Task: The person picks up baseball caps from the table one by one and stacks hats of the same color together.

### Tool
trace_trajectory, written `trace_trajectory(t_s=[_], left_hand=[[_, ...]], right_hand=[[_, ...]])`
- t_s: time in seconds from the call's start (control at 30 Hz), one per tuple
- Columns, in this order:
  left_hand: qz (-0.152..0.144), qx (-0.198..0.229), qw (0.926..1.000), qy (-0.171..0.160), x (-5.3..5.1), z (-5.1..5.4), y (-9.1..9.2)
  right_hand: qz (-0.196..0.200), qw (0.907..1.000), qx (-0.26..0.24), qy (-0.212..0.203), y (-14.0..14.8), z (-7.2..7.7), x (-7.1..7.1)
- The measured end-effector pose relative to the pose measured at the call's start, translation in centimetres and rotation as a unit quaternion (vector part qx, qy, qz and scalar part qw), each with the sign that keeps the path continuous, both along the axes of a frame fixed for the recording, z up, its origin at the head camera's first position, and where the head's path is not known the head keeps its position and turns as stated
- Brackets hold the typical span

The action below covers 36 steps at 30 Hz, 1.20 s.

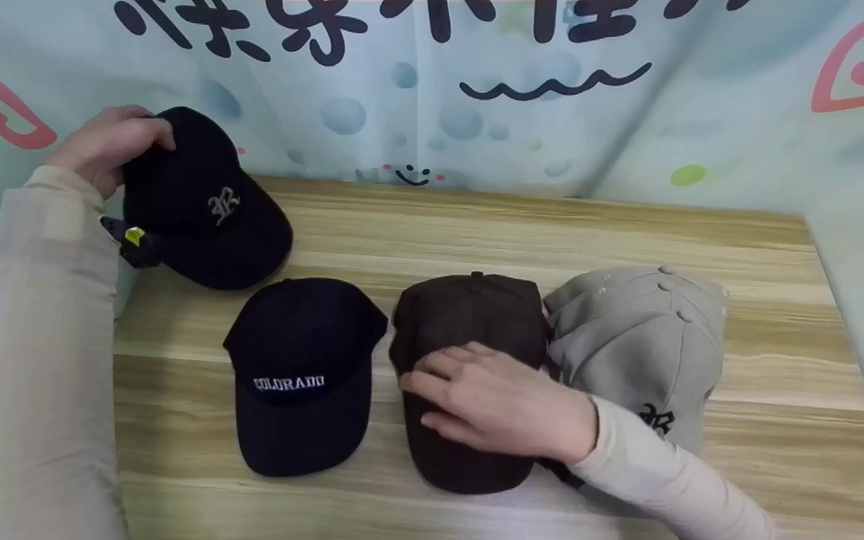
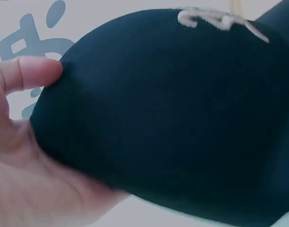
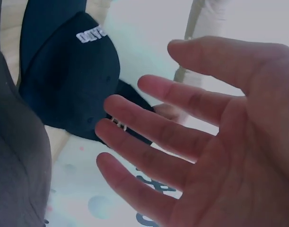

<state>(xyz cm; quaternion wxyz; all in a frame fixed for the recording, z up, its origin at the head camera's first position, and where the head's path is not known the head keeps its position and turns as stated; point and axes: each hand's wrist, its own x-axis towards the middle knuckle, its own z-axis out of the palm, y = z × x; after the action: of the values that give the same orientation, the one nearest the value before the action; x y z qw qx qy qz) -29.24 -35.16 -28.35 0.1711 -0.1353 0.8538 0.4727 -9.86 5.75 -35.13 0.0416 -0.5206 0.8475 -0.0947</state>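
Observation:
A dark baseball cap (image 1: 184, 187) with a pale letter logo is tilted at the back left, and my left hand (image 1: 113, 142) grips it by the crown. The left wrist view shows the thumb on the crown of this cap (image 2: 163, 113). Over the brown cap (image 1: 477, 315) is my right hand (image 1: 492, 401), its fingers spread and holding nothing in the right wrist view. Whether that hand touches the brown cap I cannot tell. Between the two hands lies a dark COLORADO cap (image 1: 304, 337), brim toward me.
Several grey caps (image 1: 642, 345) are stacked, one inside another, right of the brown cap and partly under my right forearm. A wood-grain tabletop (image 1: 769, 300) carries the caps. Behind it hangs a printed cloth backdrop (image 1: 417, 135), with pale side walls left and right.

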Motion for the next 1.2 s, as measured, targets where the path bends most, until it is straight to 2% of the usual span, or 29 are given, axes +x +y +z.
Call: trace_trajectory(t_s=[0.07,0.17,0.27,0.33,0.43,0.53,0.63,0.8,0.93,1.1,1.2], left_hand=[[-0.007,0.027,0.9996,0.006,-0.1,-0.2,0.1],[0.004,0.052,0.9982,0.030,-0.2,-0.4,0.3],[0.017,0.024,0.9979,0.058,0.0,-0.3,0.6],[0.025,-0.006,0.9970,0.073,0.2,0.0,0.9],[0.031,-0.049,0.9954,0.077,0.5,0.4,1.4],[0.026,-0.078,0.9942,0.069,0.7,0.8,2.1],[0.020,-0.091,0.9935,0.065,0.9,1.1,2.7],[0.022,-0.115,0.9897,0.082,1.2,1.4,3.4],[0.036,-0.126,0.9851,0.112,1.5,1.6,3.7],[0.072,-0.088,0.9779,0.176,1.6,1.9,4.2],[0.088,-0.070,0.9720,0.206,1.8,2.1,4.7]], right_hand=[[-0.002,0.9999,0.014,0.006,-0.7,-1.3,1.2],[0.005,0.9991,0.042,0.010,-2.6,-3.7,3.2],[0.025,0.9967,0.076,0.014,-4.8,-5.9,4.8],[0.031,0.9950,0.093,0.018,-6.2,-6.8,5.2],[0.030,0.9915,0.120,0.042,-8.2,-7.5,4.9],[0.011,0.9881,0.143,0.057,-9.9,-8.0,4.2],[-0.010,0.9848,0.169,0.039,-11.3,-8.2,3.7],[-0.040,0.9801,0.194,0.003,-12.6,-8.1,3.0],[-0.059,0.9774,0.203,-0.008,-12.8,-8.0,2.6],[-0.078,0.9740,0.213,0.003,-12.6,-8.0,1.9],[-0.077,0.9773,0.197,0.003,-11.9,-7.9,1.7]])
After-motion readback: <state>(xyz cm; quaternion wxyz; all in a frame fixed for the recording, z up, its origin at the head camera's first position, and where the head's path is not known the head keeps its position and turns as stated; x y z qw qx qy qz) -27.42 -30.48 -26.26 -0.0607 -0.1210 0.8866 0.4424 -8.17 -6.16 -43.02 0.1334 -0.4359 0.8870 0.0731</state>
